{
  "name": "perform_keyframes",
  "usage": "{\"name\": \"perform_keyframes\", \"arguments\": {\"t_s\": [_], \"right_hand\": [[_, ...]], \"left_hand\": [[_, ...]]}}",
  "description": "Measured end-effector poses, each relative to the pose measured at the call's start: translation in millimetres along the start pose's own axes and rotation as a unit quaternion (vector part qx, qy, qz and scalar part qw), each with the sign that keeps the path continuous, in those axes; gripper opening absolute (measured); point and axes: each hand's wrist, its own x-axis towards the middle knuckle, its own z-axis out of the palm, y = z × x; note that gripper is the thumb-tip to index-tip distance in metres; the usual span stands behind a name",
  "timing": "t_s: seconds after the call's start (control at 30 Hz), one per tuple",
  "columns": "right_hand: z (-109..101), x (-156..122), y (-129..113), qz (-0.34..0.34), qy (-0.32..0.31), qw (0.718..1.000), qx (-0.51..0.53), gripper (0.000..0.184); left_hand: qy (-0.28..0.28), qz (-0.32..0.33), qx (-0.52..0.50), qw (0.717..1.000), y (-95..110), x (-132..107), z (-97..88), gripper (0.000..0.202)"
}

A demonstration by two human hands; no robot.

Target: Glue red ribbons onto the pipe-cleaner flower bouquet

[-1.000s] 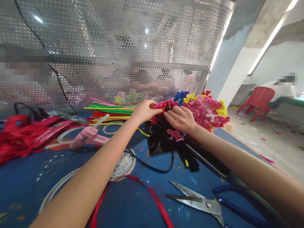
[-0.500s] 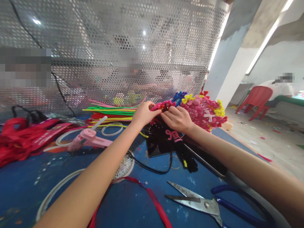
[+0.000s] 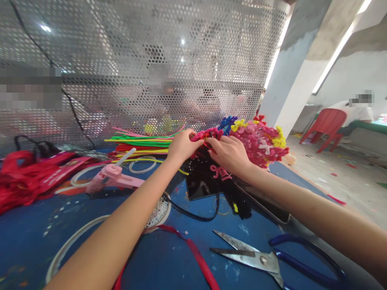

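Observation:
My left hand (image 3: 183, 147) is closed at the near side of a pink and red bunch of pipe-cleaner flowers (image 3: 208, 135), thumb reaching to the right. My right hand (image 3: 231, 152) meets it there with bent fingers, its fingertips on the same bunch. What lies right under the fingertips is partly hidden. Close below the right hand is a curled pink pipe cleaner (image 3: 218, 172) on dark material. Just right of that hand sits a big bouquet of fuzzy pink, yellow and blue flowers (image 3: 256, 141).
Loose pipe cleaners (image 3: 142, 141) lie behind my left wrist. A pink glue gun (image 3: 113, 175), a dish of pearl beads (image 3: 160, 211), red ribbon (image 3: 198, 257) and opened scissors (image 3: 263, 259) occupy the blue table. A perforated metal screen (image 3: 121, 60) stands behind.
My right hand has loosened from a tighter curl, its fingers now stretched further left and flatter over the flowers. The left hand stays almost in place.

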Motion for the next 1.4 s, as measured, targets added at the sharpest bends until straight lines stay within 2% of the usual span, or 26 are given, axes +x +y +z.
{"name": "perform_keyframes", "arguments": {"t_s": [0.13,0.27,0.5,0.67,0.83,0.97,1.17,1.4], "right_hand": [[-20.2,-5.1,-4.5,0.079,-0.081,0.993,0.038,0.034],[-38.0,-15.5,-6.3,0.076,-0.123,0.988,0.046,0.03],[-66.4,-52.1,-16.3,-0.021,-0.073,0.997,-0.02,0.016],[-91.2,-75.4,-25.2,-0.077,-0.057,0.995,0.01,0.02],[-111.2,-88.0,-32.6,-0.092,-0.05,0.992,0.065,0.018],[-112.3,-91.2,-31.2,-0.074,-0.053,0.992,0.091,0.016],[-102.1,-93.7,-23.6,-0.027,-0.053,0.995,0.078,0.014],[-103.4,-97.6,-18.8,0.0,-0.076,0.995,0.072,0.015]], "left_hand": [[0.0,-0.002,0.006,1.0,0.4,0.0,-0.3,0.034],[0.002,-0.001,0.013,1.0,0.8,-0.4,-0.2,0.035],[0.006,0.0,0.005,1.0,2.0,-2.4,-0.6,0.033],[0.012,-0.001,0.005,1.0,2.3,-3.0,-0.4,0.032],[0.007,-0.003,0.005,1.0,2.5,-2.5,-0.7,0.033],[0.006,-0.005,0.001,1.0,2.7,-3.0,-0.5,0.035],[0.026,-0.004,0.012,1.0,1.2,-3.3,3.2,0.034],[0.033,-0.01,0.028,0.999,0.0,-4.5,6.0,0.035]]}}
